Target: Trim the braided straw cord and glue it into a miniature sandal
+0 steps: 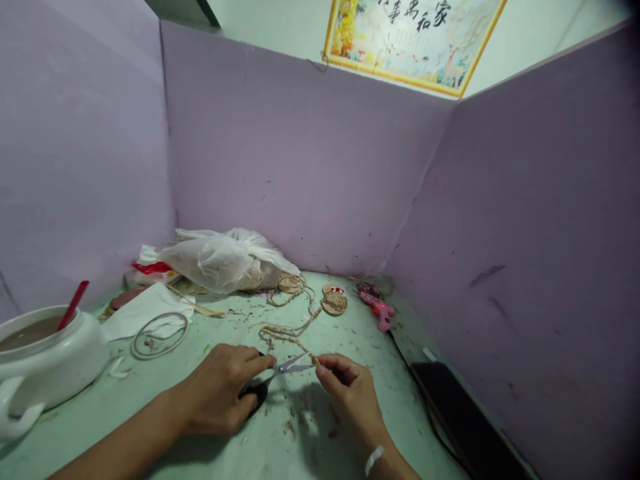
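Purple panels (300,153) edge the pale green desk (270,457) left, far and right. Between a white pot (65,357) near left and a black slab (465,420) near right, the left hand's (223,387) fingers grip parted scissors (280,369); the right hand's (353,390) pinch tan cord (293,339) trailing farther off.

Black-handled scissors (280,369) are held with silver blades parted at the near end of the tan, braided cord (287,338), which is looped across the table (360,343).
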`<move>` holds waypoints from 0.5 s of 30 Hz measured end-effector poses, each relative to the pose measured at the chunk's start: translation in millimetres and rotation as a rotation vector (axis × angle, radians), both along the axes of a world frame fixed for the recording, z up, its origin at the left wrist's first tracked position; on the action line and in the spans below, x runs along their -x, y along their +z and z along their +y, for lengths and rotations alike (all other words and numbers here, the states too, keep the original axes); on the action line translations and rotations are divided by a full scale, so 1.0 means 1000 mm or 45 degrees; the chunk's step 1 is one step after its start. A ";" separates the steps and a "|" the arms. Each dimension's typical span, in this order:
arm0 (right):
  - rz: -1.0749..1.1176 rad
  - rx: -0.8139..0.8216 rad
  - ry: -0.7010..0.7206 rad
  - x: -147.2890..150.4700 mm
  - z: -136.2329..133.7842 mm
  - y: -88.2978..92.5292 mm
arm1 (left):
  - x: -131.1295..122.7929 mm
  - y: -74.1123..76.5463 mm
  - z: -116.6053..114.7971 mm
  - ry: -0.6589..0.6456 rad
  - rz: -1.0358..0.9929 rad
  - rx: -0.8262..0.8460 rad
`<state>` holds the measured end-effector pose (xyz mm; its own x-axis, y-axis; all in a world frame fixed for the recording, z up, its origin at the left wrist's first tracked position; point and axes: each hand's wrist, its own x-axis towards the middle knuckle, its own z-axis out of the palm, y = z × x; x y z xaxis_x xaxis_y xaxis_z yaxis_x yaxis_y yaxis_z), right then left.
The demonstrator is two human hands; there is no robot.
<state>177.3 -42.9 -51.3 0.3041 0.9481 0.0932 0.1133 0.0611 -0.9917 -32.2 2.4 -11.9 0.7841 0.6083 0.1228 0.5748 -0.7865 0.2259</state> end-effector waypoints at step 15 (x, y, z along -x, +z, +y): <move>0.117 0.105 0.099 0.012 -0.006 0.008 | -0.003 -0.004 -0.003 -0.047 0.010 -0.111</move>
